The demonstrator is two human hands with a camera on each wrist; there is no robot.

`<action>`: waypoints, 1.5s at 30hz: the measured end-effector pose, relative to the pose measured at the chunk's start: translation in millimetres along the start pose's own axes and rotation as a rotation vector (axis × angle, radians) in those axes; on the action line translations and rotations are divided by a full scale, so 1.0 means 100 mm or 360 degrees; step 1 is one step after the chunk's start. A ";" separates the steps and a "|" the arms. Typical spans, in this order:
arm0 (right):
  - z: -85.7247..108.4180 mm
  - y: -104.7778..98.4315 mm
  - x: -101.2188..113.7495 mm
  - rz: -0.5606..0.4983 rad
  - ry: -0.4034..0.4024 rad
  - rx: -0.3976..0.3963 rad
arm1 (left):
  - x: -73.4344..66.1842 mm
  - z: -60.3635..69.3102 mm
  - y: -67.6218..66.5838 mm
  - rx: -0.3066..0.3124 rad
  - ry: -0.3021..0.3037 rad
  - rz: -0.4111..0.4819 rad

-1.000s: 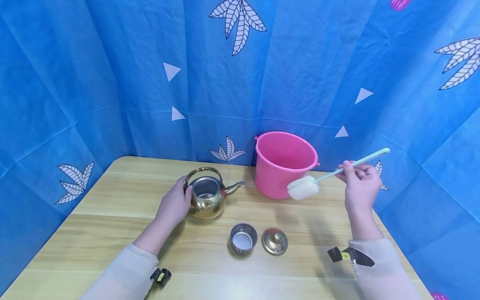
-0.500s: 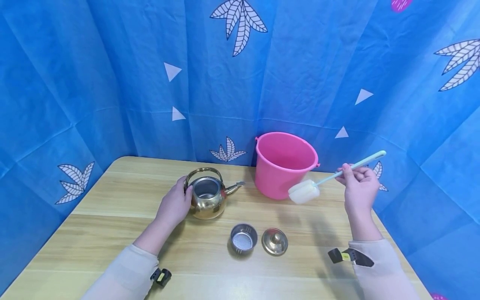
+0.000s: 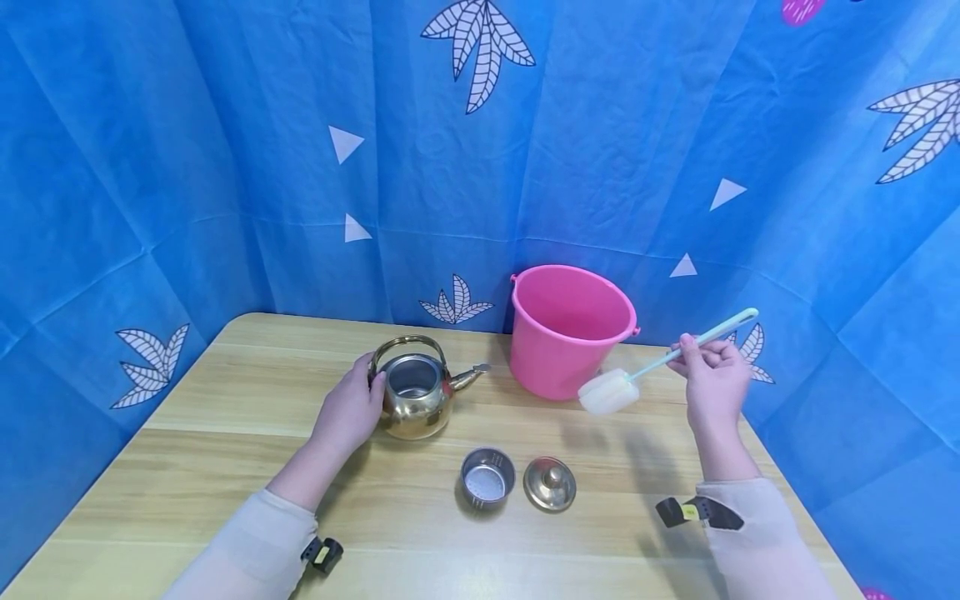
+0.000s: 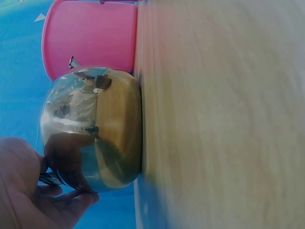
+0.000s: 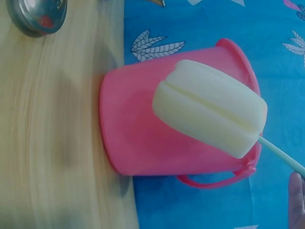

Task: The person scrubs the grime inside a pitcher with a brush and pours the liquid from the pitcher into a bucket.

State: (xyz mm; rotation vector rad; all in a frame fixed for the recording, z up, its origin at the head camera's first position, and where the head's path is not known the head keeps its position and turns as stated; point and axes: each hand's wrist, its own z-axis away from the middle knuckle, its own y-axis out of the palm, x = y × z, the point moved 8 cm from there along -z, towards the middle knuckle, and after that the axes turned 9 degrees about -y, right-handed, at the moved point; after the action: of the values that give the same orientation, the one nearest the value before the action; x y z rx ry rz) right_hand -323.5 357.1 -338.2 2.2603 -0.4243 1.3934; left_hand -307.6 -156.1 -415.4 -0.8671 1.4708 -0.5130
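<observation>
My left hand [image 3: 349, 410] grips the handle side of a small gold kettle [image 3: 417, 417], which stands lidless on the table with its spout toward the right. In the left wrist view, thumb and fingers close round the handle's base against the shiny body [image 4: 112, 138]. Held up over the table, a sponge bottle brush [image 3: 609, 392] is pinched by its pale green handle in my right hand [image 3: 716, 385]. Its white sponge head [image 5: 209, 107] hangs in front of the pink bucket, tilted down to the left. A metal strainer cup [image 3: 487, 477] and the kettle lid [image 3: 550, 484] lie nearer me.
A pink bucket [image 3: 551, 367] stands at the back of the wooden table [image 3: 225, 492], right of the kettle spout. Blue patterned curtain [image 3: 300, 167] hangs round the back and both sides.
My right hand has lowered slightly, and the brush has shifted a little down and toward me. The left hand and kettle stay put.
</observation>
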 end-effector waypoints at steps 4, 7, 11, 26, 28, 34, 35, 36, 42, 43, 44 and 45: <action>0.00 -0.01 -0.07 0.0025 0.0039 0.0014 | -0.01 0.00 -0.01 -0.0015 0.0008 -0.0001; -0.01 -0.01 -0.12 0.0026 0.0070 0.0024 | -0.02 0.00 -0.02 -0.0021 0.0013 -0.0003; -0.03 -0.02 -0.19 0.0037 0.0114 0.0036 | -0.02 0.00 -0.02 -0.0019 0.0017 -0.0005; -0.11 -0.05 -0.44 0.0234 0.0283 0.0166 | 0.00 0.00 -0.01 -0.0015 0.0016 0.0002; -0.12 -0.06 -0.48 0.0260 0.0304 0.0185 | 0.00 0.00 -0.01 -0.0013 0.0020 0.0002; -0.15 -0.10 -0.61 0.0317 0.0383 0.0223 | 0.00 0.00 0.00 -0.0004 0.0016 0.0003; -0.16 -0.10 -0.63 0.0327 0.0390 0.0231 | 0.00 0.00 0.00 -0.0002 0.0010 0.0004; -0.16 -0.10 -0.64 0.0343 0.0395 0.0241 | 0.00 0.00 0.00 -0.0003 0.0009 0.0005; -0.17 -0.11 -0.74 0.0355 0.0439 0.0302 | 0.00 0.00 -0.01 -0.0006 0.0003 0.0012; -0.17 -0.11 -0.76 0.0361 0.0452 0.0315 | 0.00 0.00 -0.01 -0.0006 0.0002 0.0014; -0.17 -0.12 -0.79 0.0373 0.0466 0.0324 | 0.00 0.00 -0.01 -0.0006 0.0002 0.0017; -0.17 -0.12 -0.81 0.0396 0.0478 0.0337 | 0.00 0.00 -0.01 -0.0007 0.0005 0.0016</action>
State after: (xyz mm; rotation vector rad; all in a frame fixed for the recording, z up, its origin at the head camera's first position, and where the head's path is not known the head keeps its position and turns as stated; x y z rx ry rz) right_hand -366.3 378.2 -407.2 2.1614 -0.4882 1.9542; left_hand -307.7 -156.6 -414.4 -0.8627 1.4790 -0.5042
